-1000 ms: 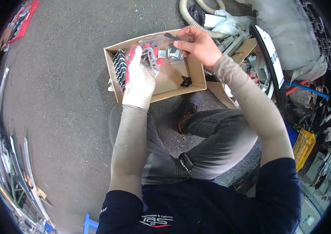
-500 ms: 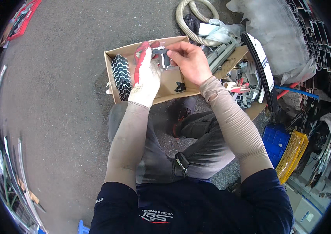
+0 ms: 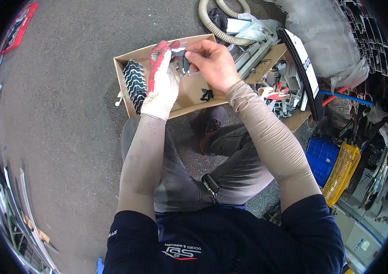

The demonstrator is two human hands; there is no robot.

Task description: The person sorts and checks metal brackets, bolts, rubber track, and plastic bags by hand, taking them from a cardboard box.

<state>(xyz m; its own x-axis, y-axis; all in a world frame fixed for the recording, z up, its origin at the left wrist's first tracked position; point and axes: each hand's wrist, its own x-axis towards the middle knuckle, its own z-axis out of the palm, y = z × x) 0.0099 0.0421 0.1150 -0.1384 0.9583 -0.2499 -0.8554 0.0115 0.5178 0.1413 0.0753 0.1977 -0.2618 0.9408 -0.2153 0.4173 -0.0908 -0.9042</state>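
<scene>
Above a shallow cardboard box [image 3: 193, 101], both hands meet at a small dark grey bracket-like piece [image 3: 186, 65]. My left hand [image 3: 162, 84], in a white and red glove, is closed round the piece's left end. My bare right hand [image 3: 217, 65] pinches its upper right side between thumb and fingertips. The fingers hide part of the piece, and its exact kind is unclear. In the box's left end lies a row of dark, zigzag-edged pieces [image 3: 134, 84] nested together. A few small black pieces [image 3: 207, 95] lie near the box's right end.
Right of the box, a second carton holds metal offcuts [image 3: 285, 107] and a red and white glove [image 3: 275, 92]. Beyond it lies a ribbed hose [image 3: 212, 27]. Blue [image 3: 323, 160] and yellow [image 3: 341, 175] crates stand at right. Long metal strips [image 3: 29, 214] lie far left.
The whole view has shifted slightly, so the box and hands appear a little further left and up. Both hands keep hold of the grey piece, which appears turned somewhat.
</scene>
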